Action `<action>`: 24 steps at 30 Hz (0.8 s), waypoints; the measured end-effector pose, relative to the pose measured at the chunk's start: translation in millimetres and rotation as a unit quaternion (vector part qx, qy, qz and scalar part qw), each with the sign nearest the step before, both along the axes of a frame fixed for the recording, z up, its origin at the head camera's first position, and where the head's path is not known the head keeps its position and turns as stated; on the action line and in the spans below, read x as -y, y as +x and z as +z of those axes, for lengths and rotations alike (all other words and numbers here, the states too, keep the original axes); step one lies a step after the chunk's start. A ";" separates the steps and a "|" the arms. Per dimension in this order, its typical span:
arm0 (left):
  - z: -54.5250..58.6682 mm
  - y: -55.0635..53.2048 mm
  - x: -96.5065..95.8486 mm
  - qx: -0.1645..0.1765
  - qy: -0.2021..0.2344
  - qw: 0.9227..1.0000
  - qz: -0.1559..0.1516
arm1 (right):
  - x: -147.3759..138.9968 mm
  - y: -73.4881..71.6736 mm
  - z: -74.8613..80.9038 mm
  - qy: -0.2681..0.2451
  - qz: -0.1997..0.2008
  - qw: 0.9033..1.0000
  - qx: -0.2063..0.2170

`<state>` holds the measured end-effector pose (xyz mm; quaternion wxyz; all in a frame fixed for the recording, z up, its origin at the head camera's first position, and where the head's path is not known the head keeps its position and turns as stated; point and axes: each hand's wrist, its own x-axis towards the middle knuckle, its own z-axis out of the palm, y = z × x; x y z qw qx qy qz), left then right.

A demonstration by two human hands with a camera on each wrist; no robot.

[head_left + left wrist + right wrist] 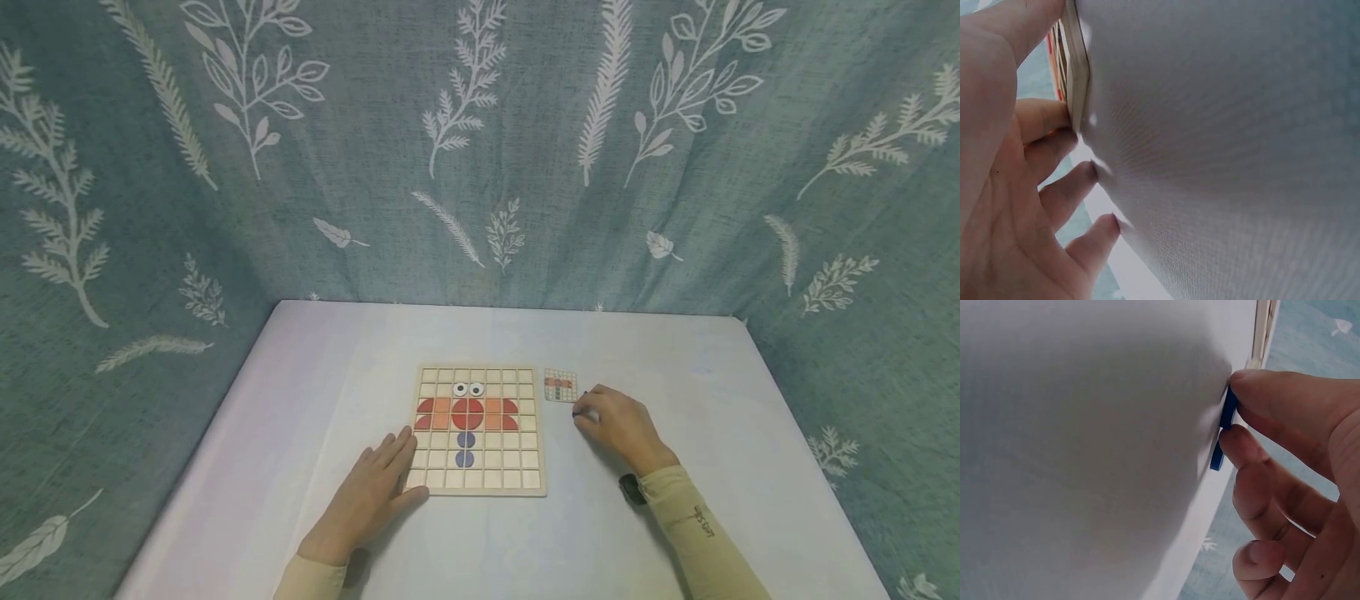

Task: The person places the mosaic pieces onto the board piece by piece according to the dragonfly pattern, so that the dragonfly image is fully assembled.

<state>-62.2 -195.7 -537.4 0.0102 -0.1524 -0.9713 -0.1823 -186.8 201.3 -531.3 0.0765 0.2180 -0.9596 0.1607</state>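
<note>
A square wooden grid board lies on the table with red, orange and blue-purple pieces and two googly-eye pieces set in its cells. My left hand rests at the board's lower left, fingers extended along the left edge and thumb by the front corner. In the left wrist view, the left hand has fingertips down on the table and the board's frame. To the right of the board, my right hand pinches a small blue piece between thumb and forefinger, low over the table. Another blue piece is just beyond it.
A small pattern card showing a similar figure lies off the board's upper right. The white table ends at a leaf-patterned green curtain on the back and both sides. A dark band circles the right wrist.
</note>
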 end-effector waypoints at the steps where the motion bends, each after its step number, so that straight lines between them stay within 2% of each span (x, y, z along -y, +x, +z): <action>1: 0.2 -0.3 -0.1 0.001 0.000 1.000 -0.001 | 0.4 0.2 -0.1 0.000 -0.001 1.000 0.000; 11: 0.2 -1.3 -0.5 0.004 -0.006 1.000 -0.002 | 5.5 1.2 -1.9 -0.015 0.014 0.999 -0.035; 24: -0.8 -1.2 -0.1 -0.001 -0.001 1.000 -0.002 | 17.1 2.9 -2.3 -0.018 0.009 0.999 -0.026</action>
